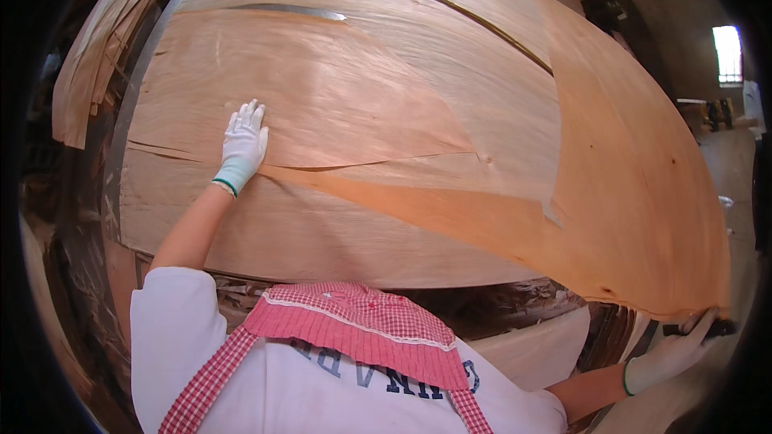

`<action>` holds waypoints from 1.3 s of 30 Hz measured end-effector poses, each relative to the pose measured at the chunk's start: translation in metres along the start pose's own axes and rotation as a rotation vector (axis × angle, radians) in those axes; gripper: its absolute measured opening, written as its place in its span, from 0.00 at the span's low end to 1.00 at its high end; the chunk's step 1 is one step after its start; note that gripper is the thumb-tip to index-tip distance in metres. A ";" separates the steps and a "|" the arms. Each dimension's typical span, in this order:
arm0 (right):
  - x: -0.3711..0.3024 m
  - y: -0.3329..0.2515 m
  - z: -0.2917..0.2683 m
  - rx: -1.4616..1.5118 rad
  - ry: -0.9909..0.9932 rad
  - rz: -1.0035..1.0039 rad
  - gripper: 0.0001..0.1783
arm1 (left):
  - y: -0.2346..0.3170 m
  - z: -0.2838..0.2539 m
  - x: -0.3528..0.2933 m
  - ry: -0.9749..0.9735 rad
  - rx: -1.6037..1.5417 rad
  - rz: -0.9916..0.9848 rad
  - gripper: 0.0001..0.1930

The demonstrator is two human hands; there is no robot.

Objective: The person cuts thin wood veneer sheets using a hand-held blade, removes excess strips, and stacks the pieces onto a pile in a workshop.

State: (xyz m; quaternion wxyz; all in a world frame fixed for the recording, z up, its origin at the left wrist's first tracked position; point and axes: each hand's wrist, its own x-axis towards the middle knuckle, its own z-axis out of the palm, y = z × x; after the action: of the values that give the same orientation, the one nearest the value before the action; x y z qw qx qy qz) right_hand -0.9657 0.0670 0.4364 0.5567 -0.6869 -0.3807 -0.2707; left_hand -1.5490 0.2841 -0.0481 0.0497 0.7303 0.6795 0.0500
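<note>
Leftmost, a loose stack of thin veneer strips (96, 56) curls off past the upper left edge of the big veneer sheet (386, 96), which serves as the landmark for everything else. That sheet is pale reddish wood, lying flat over a grey-rimmed work surface (121, 137) whose metal edge shows along the sheet's left side. Its long axis runs from the left of the view across to the lower right, and its grain follows the same line. On the sheet's left part, the left hand (241, 145), in a white glove with a green cuff, lies palm down with the fingers stretched out flat and close together, pressing the wood and gripping nothing; it sits right at the start of a long split (362, 165) that runs rightward through the sheet. Below the sheet's near edge, scraps of broken veneer (498, 301) lie in the shadowed gap under it, above the person's red checked apron (354, 329). At the sheet's lower right corner, the right hand (671, 350), gloved the same way, has its fingers curled around a small dark tool (720, 328) just under the sheet's edge. Beyond the sheet's far right end, a bright window (728, 52) shows in the wall.
</note>
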 end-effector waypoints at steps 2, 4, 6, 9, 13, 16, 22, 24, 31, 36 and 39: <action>-0.003 -0.022 -0.012 0.003 -0.003 -0.047 0.19 | 0.022 -0.027 0.014 -0.097 -0.206 0.120 0.32; 0.004 -0.040 -0.011 0.014 -0.017 -0.052 0.19 | 0.065 -0.080 0.022 -0.202 -0.591 0.384 0.38; 0.010 -0.052 -0.003 0.007 -0.076 -0.062 0.17 | 0.105 -0.103 0.005 -0.325 -0.696 0.657 0.47; 0.019 -0.071 0.021 -0.001 -0.199 -0.100 0.14 | 0.155 -0.093 -0.003 -0.413 -0.701 0.855 0.47; 0.079 -0.027 0.009 0.322 -0.243 0.330 0.14 | 0.185 -0.057 -0.023 -0.633 -1.012 0.839 0.24; 0.062 -0.055 0.057 0.263 -0.315 -0.104 0.14 | 0.151 -0.139 -0.027 -0.845 -1.109 0.796 0.19; 0.131 -0.005 0.196 0.922 -0.571 -0.081 0.09 | 0.020 -0.318 -0.040 -0.539 -1.044 0.368 0.10; 0.105 -0.026 0.234 1.214 -0.736 0.278 0.05 | -0.004 -0.370 -0.069 -0.405 -0.893 0.112 0.09; -0.020 -0.047 0.371 1.194 -0.859 0.567 0.10 | -0.053 -0.358 -0.107 -0.440 -0.788 0.117 0.09; -0.096 -0.034 0.448 0.894 -1.043 0.636 0.08 | -0.072 -0.283 -0.078 -0.678 -0.724 0.055 0.15; -0.164 -0.032 0.501 0.693 -1.202 0.528 0.08 | -0.110 -0.247 -0.057 -0.650 -0.784 0.053 0.17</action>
State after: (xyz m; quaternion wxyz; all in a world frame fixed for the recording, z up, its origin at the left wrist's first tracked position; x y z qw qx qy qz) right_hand -1.1104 0.5200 0.2065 0.4837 -0.5703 -0.5056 0.4304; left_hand -1.6959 0.2365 0.1804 0.5276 0.6514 0.5404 0.0729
